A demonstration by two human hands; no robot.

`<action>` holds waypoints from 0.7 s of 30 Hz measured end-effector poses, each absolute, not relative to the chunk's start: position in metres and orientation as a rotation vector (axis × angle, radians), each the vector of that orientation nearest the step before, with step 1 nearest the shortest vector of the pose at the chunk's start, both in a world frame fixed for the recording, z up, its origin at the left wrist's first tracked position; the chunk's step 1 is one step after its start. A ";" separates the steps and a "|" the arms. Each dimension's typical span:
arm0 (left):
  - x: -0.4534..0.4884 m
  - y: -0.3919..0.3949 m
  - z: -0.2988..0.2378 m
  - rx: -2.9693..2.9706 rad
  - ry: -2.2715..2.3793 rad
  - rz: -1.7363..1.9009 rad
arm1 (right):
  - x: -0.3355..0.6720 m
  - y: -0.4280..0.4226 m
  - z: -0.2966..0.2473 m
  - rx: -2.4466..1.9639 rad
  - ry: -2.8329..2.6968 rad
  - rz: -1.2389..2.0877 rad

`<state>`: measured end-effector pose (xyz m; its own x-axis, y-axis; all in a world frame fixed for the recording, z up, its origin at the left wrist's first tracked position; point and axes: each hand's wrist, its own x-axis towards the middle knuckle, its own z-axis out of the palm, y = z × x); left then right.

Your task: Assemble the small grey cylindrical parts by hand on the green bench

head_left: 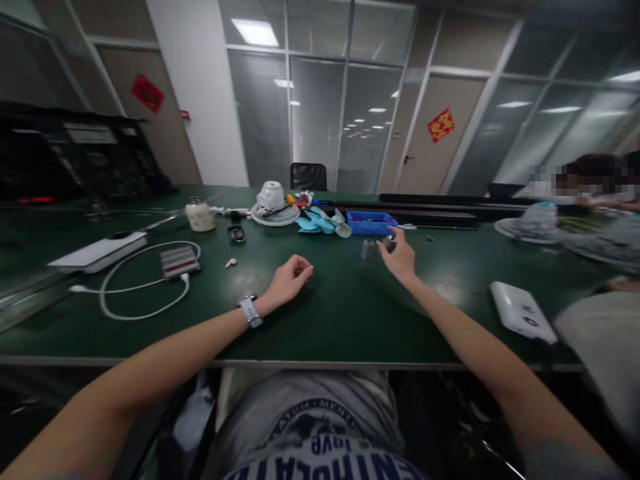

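Work looks early: the right hand (401,259) pinches a small cylinder (389,243) at one o'clock, left hand (290,280) curled shut, fan blade (320,223) loose at twelve.

A small dark part (391,243) is pinched by the right hand (400,257) over the table (340,313). The left hand (289,280) is rested there, curled.

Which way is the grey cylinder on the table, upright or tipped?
Upright: the grey cylinder stands on end beside the right hand, which grips a dark part.
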<state>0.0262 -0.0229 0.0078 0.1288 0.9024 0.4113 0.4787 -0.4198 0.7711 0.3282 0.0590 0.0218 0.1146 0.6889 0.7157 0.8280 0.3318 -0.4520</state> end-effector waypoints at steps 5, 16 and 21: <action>0.027 -0.026 0.010 2.032 1.321 1.253 | 0.276 0.028 0.014 -1.069 -1.875 0.261; 0.075 -0.007 0.042 2.335 1.096 1.184 | 0.255 0.012 -0.005 -1.007 -1.984 0.457; 0.090 0.002 0.045 2.363 1.088 1.149 | 0.254 0.010 -0.005 -1.022 -1.979 0.436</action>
<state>0.0905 0.0019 0.0452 0.3944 0.7404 0.5443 0.5030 -0.6697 0.5464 0.2540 0.0102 -0.0051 -0.3098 0.7924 0.5255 0.4980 0.6060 -0.6203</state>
